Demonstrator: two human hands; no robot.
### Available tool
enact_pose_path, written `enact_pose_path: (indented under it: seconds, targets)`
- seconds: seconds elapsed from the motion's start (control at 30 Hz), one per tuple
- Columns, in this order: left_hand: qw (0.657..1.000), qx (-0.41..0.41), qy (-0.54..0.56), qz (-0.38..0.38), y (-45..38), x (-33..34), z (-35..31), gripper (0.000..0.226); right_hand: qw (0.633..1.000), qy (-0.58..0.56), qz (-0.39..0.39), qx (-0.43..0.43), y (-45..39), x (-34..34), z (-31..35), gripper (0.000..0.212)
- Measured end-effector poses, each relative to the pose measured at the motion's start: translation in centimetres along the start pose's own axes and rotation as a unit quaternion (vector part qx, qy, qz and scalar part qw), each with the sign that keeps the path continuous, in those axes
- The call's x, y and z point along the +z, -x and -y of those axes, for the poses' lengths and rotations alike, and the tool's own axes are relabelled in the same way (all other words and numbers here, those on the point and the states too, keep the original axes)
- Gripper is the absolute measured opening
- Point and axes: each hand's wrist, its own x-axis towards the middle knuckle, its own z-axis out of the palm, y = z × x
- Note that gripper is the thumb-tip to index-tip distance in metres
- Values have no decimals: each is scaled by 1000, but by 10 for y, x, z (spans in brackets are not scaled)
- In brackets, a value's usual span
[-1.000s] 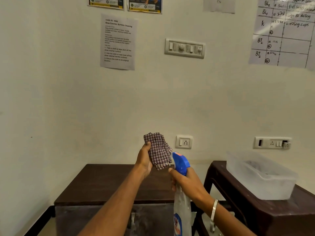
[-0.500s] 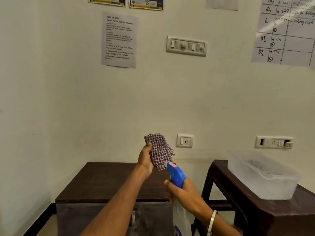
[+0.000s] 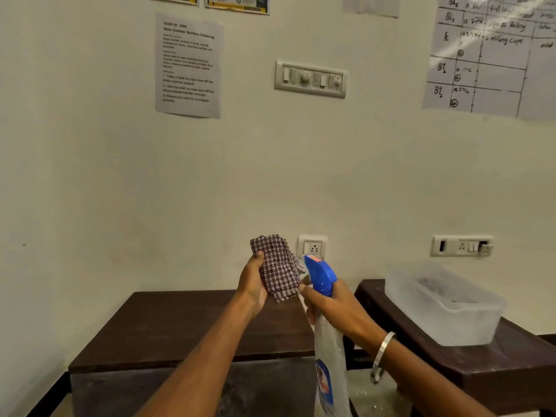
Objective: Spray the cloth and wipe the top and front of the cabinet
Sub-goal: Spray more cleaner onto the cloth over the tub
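Note:
My left hand (image 3: 252,282) holds a folded checked cloth (image 3: 278,266) upright in the air above the cabinet. My right hand (image 3: 334,308) grips a clear spray bottle (image 3: 329,356) by the neck, one finger at the trigger. Its blue spray head (image 3: 320,273) points left at the cloth, almost touching it. Below both hands stands the low cabinet with a dark brown top (image 3: 168,329) and a dull grey front (image 3: 120,392). My forearms hide part of the front.
A dark wooden table (image 3: 511,365) stands to the right of the cabinet and carries a translucent plastic tub (image 3: 445,302). The wall behind has a socket (image 3: 313,247), switch plates (image 3: 310,79) and taped papers (image 3: 189,66).
The spray bottle dipped lower half a second ago and has risen back up, so its blue head is close to the cloth again. The cloth stays held in place.

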Motion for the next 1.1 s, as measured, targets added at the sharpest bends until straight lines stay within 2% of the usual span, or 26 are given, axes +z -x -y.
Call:
enact_pose_path:
  seconds: [0.3, 0.5, 0.7, 0.97, 1.1]
  targets:
    - [996, -9, -69, 62, -8, 72, 30, 32, 983, -43, -178, -30, -45, -103, 36, 43]
    - [992, -9, -84, 97, -12, 144, 49, 35, 952, -15, -300, -54, -72, -177, 56, 43]
    - [989, 11, -95, 113, -18, 197, 68, 30, 907, 50, -416, -43, -79, -233, 48, 45]
    - [989, -11, -93, 111, -15, 195, 106, 30, 863, 42, -503, -22, -63, -265, 5, 47]
    - [990, -23, -102, 100, -15, 174, 114, 27, 857, 46, -513, 0, -60, -263, -17, 49]
